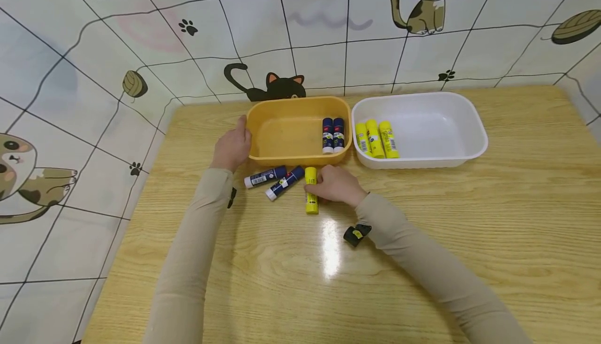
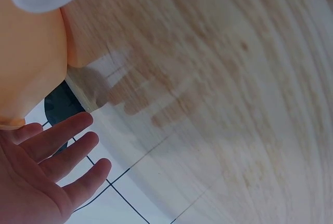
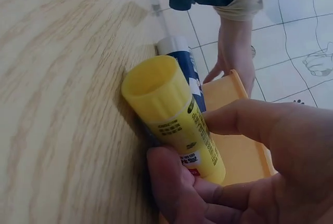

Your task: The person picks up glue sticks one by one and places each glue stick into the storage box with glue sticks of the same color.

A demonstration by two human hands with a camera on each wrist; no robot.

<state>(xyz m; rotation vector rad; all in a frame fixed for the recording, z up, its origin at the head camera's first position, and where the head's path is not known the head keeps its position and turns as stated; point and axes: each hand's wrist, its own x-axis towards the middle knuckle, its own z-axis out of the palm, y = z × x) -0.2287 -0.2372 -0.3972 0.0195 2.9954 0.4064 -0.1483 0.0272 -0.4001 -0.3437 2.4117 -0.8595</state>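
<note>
Cat-picture walls [image 1: 319,25] stand around a wooden bench [image 1: 263,281]. At upper right is a white box [image 1: 422,164]; at upper middle, an orange box [image 1: 291,161]. The left hand [image 1: 233,148] touches the orange box, fingers loosely spread. The right hand's [image 1: 340,185] grip pinches a yellow stick [image 1: 311,178], mid-frame. Three yellow sticks [image 1: 374,138] are in white, two blue sticks [image 1: 327,136] in orange; the pinched one and two loose blue sticks [image 1: 285,182] seem left. Only the right wrist view shows the pinched stick's hollow end [image 3: 151,78].
</note>
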